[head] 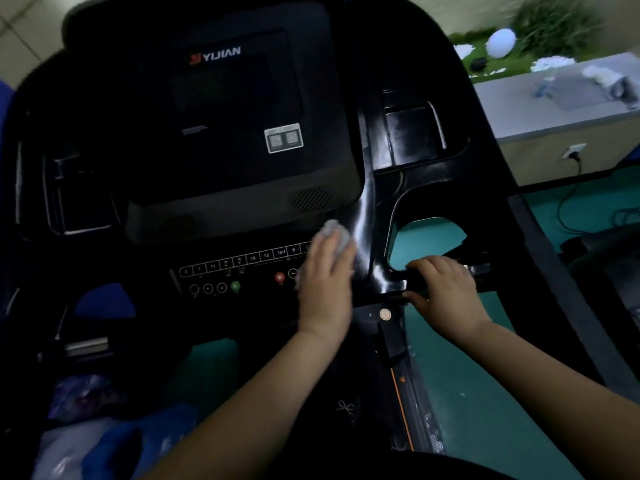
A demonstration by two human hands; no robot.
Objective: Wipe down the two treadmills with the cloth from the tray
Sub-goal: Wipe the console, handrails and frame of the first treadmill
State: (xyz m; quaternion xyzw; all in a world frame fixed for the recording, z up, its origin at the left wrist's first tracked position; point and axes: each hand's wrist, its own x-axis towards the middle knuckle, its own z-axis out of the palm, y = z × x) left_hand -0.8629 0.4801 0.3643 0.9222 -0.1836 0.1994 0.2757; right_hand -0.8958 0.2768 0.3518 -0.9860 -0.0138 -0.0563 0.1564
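A black treadmill console [221, 140] with a dark screen fills the view. Its button panel [239, 271] runs below the screen. My left hand [327, 282] presses a pale grey cloth [334, 233] flat against the right end of the button panel, fingers straight over it. My right hand [446, 289] grips the black handlebar [481, 270] on the console's right side, fingers curled over the bar. Only one treadmill is in view.
A pale counter [554, 109] with a wall socket stands at the right, behind it greenery with a white ball [500, 43]. Cables lie on the teal floor [485, 375]. Blue and clear bags [114, 441] sit at the lower left.
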